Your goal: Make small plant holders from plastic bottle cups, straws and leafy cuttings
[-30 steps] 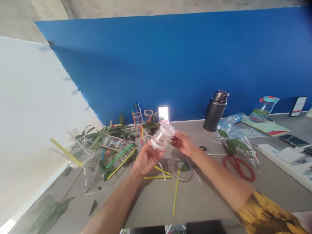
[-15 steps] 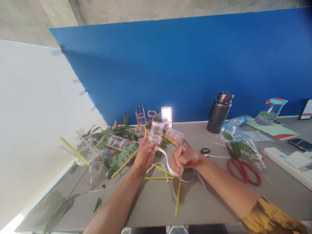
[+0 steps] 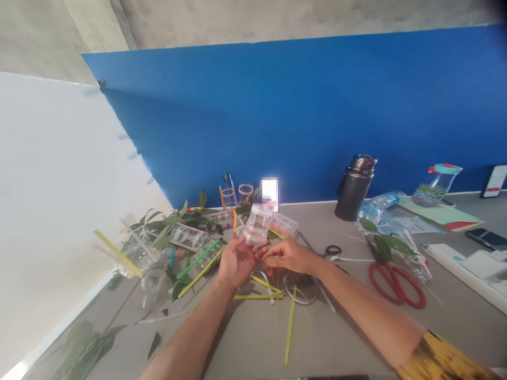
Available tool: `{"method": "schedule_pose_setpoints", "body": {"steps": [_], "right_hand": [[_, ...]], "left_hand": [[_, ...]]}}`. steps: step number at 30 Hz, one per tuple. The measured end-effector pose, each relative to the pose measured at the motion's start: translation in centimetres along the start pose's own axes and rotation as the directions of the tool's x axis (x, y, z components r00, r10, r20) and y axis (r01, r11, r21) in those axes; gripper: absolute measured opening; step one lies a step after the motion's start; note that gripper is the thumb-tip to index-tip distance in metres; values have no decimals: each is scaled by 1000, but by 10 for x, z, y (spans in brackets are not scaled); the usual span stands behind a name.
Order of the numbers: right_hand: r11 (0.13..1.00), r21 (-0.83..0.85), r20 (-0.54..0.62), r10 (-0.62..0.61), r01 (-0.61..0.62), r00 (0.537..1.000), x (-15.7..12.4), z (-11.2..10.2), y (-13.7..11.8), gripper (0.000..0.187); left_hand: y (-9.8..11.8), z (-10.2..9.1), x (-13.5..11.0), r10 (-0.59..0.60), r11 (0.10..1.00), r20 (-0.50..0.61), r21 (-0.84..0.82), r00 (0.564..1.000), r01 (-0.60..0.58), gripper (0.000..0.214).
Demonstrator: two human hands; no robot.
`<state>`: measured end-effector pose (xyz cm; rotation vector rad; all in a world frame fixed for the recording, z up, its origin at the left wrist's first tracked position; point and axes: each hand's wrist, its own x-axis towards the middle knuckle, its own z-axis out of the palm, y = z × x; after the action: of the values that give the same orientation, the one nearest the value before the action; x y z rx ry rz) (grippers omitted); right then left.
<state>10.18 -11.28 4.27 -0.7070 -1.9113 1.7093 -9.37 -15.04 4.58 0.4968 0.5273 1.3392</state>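
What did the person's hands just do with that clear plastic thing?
The right hand has let go of the white strip it was pulling and now reaches, fingers open, toward the clear plastic container, held in the left hand. The red scissors stayed put.

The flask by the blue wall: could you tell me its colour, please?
The flask is dark grey with a shiny metal top, seen best in the head view.
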Motion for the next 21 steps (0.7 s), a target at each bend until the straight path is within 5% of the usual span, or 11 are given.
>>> {"method": "schedule_pose_setpoints", "body": {"steps": [5,10,21], "right_hand": [[992,10,-385,-114,128,916,6,-11,2,31],[960,77,-274,-238,268,932,4,-8,-4,53],[904,253,-189,-304,346,934,1,2,-10,51]], "left_hand": [[1,0,-1,-69,997,42,-19,997,70,28],[-10,-1,0,-173,985,109,38,979,170,31],[-16,-6,1,-301,952,141,100,943,289,39]]}}
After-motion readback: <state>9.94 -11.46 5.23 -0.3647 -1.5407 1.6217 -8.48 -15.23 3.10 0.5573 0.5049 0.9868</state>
